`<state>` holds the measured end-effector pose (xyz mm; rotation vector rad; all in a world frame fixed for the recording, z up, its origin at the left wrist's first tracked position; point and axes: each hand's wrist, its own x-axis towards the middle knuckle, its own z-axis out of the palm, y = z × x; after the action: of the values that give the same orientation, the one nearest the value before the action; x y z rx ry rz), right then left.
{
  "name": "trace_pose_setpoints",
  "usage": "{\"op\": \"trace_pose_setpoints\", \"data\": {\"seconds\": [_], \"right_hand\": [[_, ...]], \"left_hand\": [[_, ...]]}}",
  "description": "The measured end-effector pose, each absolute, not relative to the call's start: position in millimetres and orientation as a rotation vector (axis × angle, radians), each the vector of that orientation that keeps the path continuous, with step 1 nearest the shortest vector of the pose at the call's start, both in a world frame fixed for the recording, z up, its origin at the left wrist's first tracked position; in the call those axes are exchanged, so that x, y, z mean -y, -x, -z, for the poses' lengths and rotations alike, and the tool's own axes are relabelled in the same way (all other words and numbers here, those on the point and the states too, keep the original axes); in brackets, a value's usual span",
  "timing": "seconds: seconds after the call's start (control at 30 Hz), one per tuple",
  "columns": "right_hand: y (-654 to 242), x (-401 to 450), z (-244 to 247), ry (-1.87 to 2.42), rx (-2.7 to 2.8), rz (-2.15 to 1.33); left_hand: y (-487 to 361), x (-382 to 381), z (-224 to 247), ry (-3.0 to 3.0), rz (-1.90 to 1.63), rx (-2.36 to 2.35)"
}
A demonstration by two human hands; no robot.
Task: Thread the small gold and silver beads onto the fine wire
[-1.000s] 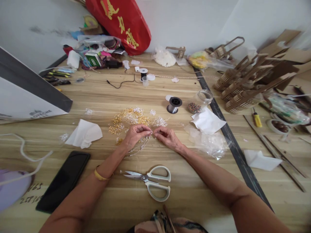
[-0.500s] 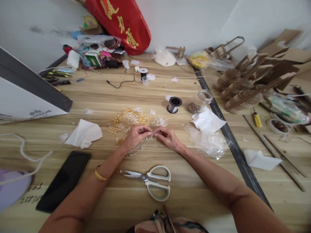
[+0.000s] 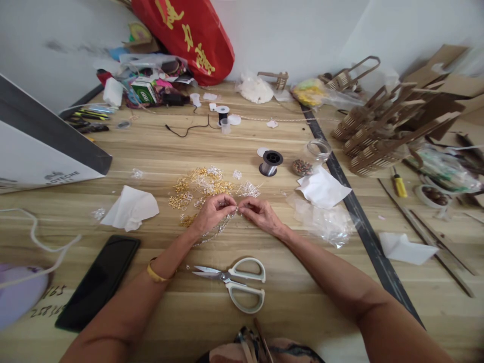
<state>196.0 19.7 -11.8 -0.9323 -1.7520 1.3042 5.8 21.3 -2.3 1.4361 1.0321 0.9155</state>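
Note:
My left hand (image 3: 214, 214) is closed in a pinch, with a silvery beaded chain (image 3: 217, 232) hanging from its fingertips down to the table. Facing it, my right hand (image 3: 261, 214) pinches at a tiny ring-like piece at the end of the chain; the fingertips of both hands nearly meet there. Just beyond my hands lie gold and silver findings (image 3: 183, 195) in loose heaps and a small pile of white pins (image 3: 249, 189). White-handled scissors (image 3: 245, 285) lie nearer to me, blades slightly parted and pointing left.
A black phone (image 3: 99, 282) and white paper (image 3: 132, 207) lie at the left. Beyond my right hand are a wire spool (image 3: 270, 163), a clear jar (image 3: 318, 151), and plastic bags (image 3: 328, 224). Woven baskets (image 3: 378, 146) stand at the right; a red bag (image 3: 189, 40) is at the back.

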Motion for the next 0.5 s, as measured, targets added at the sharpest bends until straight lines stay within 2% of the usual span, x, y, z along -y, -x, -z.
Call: {"op": "trace_pose_setpoints", "data": {"seconds": [0.5], "right_hand": [[-195.8,-19.8,12.3,0.943,1.765,-1.289]], "left_hand": [[-4.4,-21.8,0.2,-1.369,-0.890,-1.063]]}}
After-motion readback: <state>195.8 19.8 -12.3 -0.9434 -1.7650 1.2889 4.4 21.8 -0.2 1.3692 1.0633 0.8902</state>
